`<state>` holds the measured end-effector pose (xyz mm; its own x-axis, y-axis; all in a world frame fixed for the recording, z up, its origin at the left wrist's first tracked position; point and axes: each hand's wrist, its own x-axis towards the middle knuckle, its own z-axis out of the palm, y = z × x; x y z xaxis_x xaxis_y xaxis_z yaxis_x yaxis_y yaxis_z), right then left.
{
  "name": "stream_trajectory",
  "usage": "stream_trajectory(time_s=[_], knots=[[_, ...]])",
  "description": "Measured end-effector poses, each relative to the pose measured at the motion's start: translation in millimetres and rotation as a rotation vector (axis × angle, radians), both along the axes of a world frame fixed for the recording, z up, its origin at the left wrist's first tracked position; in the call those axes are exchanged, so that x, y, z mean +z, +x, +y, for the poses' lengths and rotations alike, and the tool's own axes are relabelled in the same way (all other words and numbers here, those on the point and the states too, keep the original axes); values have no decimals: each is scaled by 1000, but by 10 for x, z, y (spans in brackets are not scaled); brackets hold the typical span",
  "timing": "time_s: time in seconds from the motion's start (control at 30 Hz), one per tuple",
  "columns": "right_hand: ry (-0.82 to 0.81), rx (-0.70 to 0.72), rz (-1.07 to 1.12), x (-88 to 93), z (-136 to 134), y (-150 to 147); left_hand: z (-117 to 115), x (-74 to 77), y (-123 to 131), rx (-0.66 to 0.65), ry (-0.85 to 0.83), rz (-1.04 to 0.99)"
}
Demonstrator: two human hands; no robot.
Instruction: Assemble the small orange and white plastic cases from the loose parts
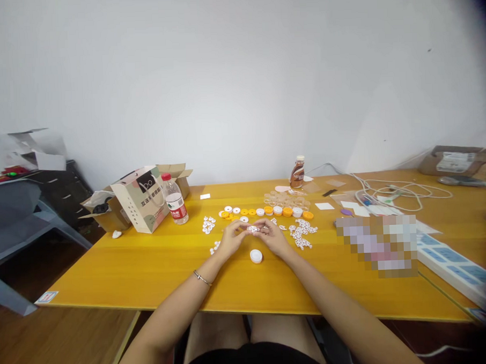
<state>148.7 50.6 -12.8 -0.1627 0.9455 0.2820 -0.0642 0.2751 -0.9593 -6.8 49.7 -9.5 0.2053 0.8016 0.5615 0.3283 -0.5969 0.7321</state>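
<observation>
My left hand (231,239) and my right hand (275,237) meet over the middle of the yellow table (150,266). Together their fingertips pinch a cluster of small white spotted pieces (253,229). A white round lid (256,256) lies on the table just below my hands. More white spotted pieces (302,234) are scattered to the right, and a small group (208,224) lies to the left. Behind my hands runs a row of white and orange lids (268,211).
A water bottle (175,200) and a paper bag (141,200) stand at the left, cardboard boxes behind them. A brown drink bottle (297,172) stands at the back. White cables (396,188), cards and a blue-and-white board (451,264) fill the right side.
</observation>
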Motion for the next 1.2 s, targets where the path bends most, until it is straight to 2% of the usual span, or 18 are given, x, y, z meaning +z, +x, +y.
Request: stream_trajectory(time_s=[0.57, 0.73, 0.87, 1.0, 1.2], knots=[[-39, 146, 94, 21, -6, 15, 12, -13, -21, -17, 68, 31], [-45, 156, 113, 31, -20, 16, 14, -10, -38, -25, 83, 61], [-57, 143, 93, 18, -18, 16, -23, -3, -11, -81, 90, 91], [-20, 125, 81, 42, -35, 24, -45, -2, 42, -93, 19, 49], [59, 79, 86, 136, -103, 15, -34, -6, 70, -203, -267, -210]])
